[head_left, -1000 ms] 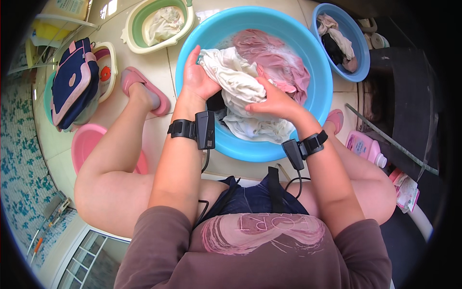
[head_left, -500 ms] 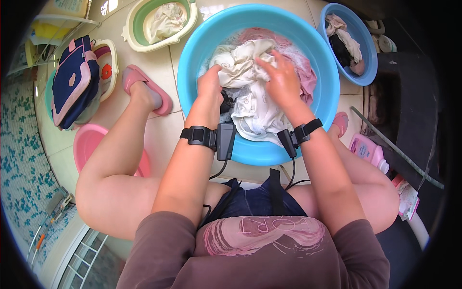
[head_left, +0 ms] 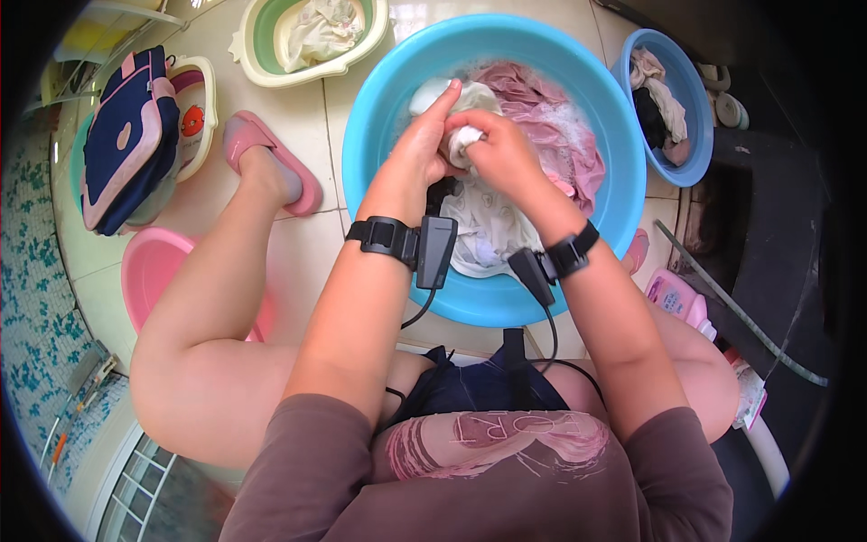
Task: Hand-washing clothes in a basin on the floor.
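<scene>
Over a large blue basin (head_left: 361, 135) of soapy water, my two hands meet on a wet white garment (head_left: 488, 221) with a faint printed pattern. My right hand (head_left: 501, 154) is closed on a bunched part of it that pokes up between thumb and fingers. My left hand (head_left: 424, 144) wraps the same bunch from the left, its thumb pointing up and its other fingers partly hidden. The rest of the garment hangs down into the basin. A pink garment (head_left: 533, 99) lies in suds at the far right, and a dark piece of cloth (head_left: 440, 194) shows beneath my left wrist.
A smaller blue basin (head_left: 702, 163) with clothes stands at the right, above a pink bottle (head_left: 677, 298). A green and cream basin (head_left: 262, 72) holds pale cloth. At the left are a navy and pink backpack (head_left: 135, 144) and a pink basin (head_left: 135, 271).
My hands have come together and closed on a bunch of the white garment, which was spread loosely between them before. More of the pink garment now shows.
</scene>
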### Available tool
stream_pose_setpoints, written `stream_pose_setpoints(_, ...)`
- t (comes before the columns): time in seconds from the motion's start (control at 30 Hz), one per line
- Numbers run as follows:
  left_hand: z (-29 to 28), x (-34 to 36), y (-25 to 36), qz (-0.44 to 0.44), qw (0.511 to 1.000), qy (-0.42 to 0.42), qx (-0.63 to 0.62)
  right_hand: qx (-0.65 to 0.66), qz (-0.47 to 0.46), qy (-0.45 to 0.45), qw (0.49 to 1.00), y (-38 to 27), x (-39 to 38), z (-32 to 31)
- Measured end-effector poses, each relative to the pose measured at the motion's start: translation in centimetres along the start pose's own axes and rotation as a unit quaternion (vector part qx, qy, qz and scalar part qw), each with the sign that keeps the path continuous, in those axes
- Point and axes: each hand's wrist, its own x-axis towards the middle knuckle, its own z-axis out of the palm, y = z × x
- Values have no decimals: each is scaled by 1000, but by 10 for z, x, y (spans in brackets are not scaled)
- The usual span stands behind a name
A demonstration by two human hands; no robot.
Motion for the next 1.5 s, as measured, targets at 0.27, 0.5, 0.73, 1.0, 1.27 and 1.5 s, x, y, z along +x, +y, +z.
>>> stream_pose_setpoints(0.27,17,-14,-31,5,997,-68,-40,-145,-56,139,978,13,-6,-12)
stream_pose_setpoints(0.5,14,-15,-17,36,999,23,-5,-93,-29,174,980,-15,-35,3)
stream_pose_setpoints(0.73,18,-23,-17,64,989,62,122,-283,236,44,929,49,15,-61)
stream_pose_setpoints(1.0,4,-9,-29,235,879,282,303,-417,-147,-53,896,55,-23,-11)
stream_pose_setpoints(1.27,26,-14,-13,35,998,35,-47,-112,83,73,988,3,38,-12)
stream_pose_setpoints(1.5,3,-9,-19,66,994,-28,-76,-143,-133,29,980,-39,-21,-7)
